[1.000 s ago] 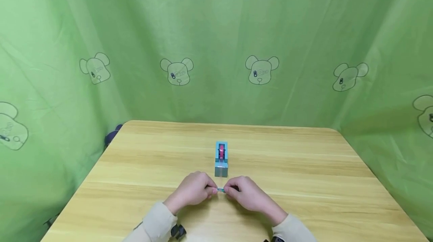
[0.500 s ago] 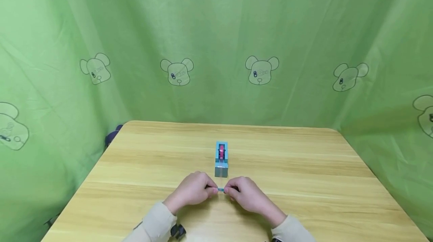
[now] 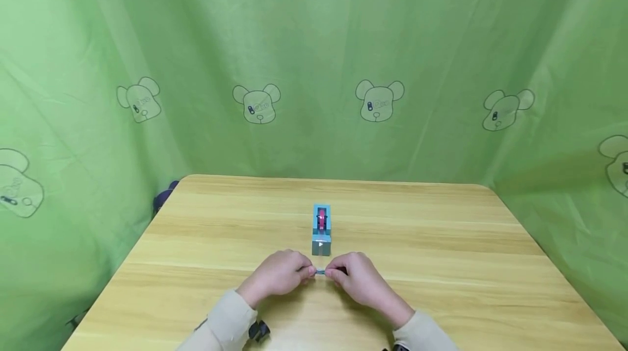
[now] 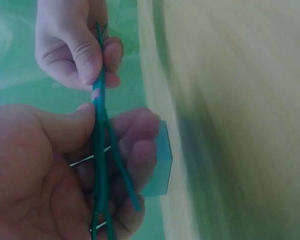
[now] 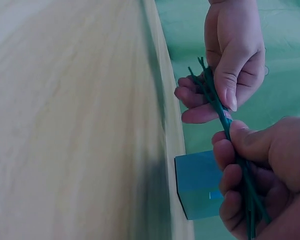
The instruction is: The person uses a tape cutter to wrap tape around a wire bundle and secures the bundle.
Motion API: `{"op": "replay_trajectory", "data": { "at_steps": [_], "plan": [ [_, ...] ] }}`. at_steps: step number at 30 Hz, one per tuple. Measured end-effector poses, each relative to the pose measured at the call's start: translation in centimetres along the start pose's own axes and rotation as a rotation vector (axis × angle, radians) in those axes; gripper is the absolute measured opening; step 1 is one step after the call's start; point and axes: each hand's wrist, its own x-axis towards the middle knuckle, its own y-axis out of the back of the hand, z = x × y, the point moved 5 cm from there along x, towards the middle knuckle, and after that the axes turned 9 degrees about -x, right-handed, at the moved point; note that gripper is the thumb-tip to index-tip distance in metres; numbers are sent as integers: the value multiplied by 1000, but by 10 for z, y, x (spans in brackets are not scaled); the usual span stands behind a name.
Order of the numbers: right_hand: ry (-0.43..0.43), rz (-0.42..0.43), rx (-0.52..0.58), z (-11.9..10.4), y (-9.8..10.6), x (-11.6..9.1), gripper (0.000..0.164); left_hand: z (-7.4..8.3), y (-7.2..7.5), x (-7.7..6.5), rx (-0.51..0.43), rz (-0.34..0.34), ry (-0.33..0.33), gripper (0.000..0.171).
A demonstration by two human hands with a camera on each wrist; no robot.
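Observation:
Between finger and thumb, my left hand (image 3: 283, 273) and right hand (image 3: 360, 281) pinch one slim bundle of green strands (image 3: 320, 272), held level across the front of the tape dispenser (image 3: 321, 247). A pinkish band (image 4: 95, 93) wraps the bundle where the two hands come close together. In the left wrist view, loose strand ends spread out past my left fingers (image 4: 145, 157). Forked tips stick out beside the left hand in the right wrist view. The dispenser is light blue with a pink-cored tape roll (image 3: 321, 219); clear tape runs down over its front face.
The wooden table (image 3: 432, 231) has rounded far corners. A green curtain (image 3: 314, 29) printed with bear heads surrounds it. Something dark purple (image 3: 163, 197) shows beyond the table's left edge. A black device (image 3: 259, 331) is at my left wrist.
Both hands stay in place, lifting the bundle very slightly toward the dispenser. The visible part of the bundle looks greyer than before, and a white glint now shows on the dispenser's front.

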Motion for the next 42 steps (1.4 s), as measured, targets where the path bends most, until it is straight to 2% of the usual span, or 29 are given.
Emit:
{"op": "replay_trajectory", "data": {
  "at_steps": [7,13,19,24,31,42],
  "plan": [
    [3,28,-17,0,0,0,10,-2,0,1,-3,-25,-24,29],
    [2,34,-3,2,-1,-1,8,-2,0,1,-1,32,-50,29],
    [-26,-20,105,6,-1,-3,12,-1,1,1,-22,87,-58,20],
    [-40,-81,143,8,-1,-3,18,-2,-1,1,-18,106,-75,12],
    [-34,-140,230,6,-3,-2,23,-5,-2,3,-35,123,-89,9],
    [-43,-21,122,9,-4,0,10,-9,1,3,-100,135,-58,9]
  ]
}}
